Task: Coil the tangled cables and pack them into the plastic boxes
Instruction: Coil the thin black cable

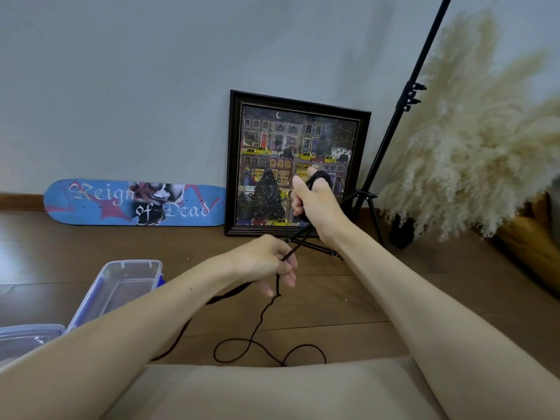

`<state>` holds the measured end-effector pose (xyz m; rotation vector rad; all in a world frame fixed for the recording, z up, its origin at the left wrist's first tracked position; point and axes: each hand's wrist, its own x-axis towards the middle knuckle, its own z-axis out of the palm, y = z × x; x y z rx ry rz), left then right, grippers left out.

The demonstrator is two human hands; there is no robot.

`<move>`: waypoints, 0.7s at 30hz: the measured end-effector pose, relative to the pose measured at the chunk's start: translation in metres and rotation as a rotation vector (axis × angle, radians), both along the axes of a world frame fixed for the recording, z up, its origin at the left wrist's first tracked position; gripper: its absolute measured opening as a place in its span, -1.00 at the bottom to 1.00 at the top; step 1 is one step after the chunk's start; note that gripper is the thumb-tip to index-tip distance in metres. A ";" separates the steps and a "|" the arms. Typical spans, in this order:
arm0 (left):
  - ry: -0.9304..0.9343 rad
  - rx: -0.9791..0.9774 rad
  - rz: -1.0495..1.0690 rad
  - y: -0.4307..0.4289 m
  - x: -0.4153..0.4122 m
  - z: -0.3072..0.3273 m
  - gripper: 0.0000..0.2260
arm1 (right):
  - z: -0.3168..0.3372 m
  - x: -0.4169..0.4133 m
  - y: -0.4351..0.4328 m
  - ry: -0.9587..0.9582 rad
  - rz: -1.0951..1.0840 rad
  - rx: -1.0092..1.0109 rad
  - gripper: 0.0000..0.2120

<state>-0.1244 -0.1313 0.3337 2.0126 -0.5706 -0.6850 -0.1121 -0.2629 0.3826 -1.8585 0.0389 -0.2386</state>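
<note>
A thin black cable (257, 328) trails in loose loops over the wooden floor in front of me. My right hand (315, 201) is raised, with several turns of the cable wound around its fingers and thumb. Lower and to the left, my left hand (272, 262) pinches the cable strand that runs taut up to the right hand. A clear plastic box (121, 283) with blue clips stands open on the floor at the left. Part of a second clear box or lid (27, 338) shows at the left edge.
A blue skateboard deck (133, 203) and a framed picture (295, 165) lean against the wall. A black tripod stand (394, 131) rises at the right, beside pampas grass (472, 140). A beige cushion (272, 392) fills the bottom.
</note>
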 end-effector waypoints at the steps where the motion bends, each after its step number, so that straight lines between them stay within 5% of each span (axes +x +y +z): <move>1: 0.008 0.011 -0.033 0.000 -0.001 0.003 -0.91 | -0.001 0.000 0.001 0.000 -0.011 -0.055 -0.60; 7: -0.210 0.080 0.003 0.008 0.004 0.024 -0.88 | -0.015 0.004 -0.002 0.095 0.060 -0.456 -0.62; 15: -0.651 0.260 0.147 0.024 0.019 0.017 -0.76 | -0.021 0.001 0.001 0.323 0.352 -0.493 -0.71; 21: -0.837 0.190 0.202 0.024 0.015 0.023 -0.73 | -0.005 -0.008 -0.001 0.529 0.580 -0.301 -0.25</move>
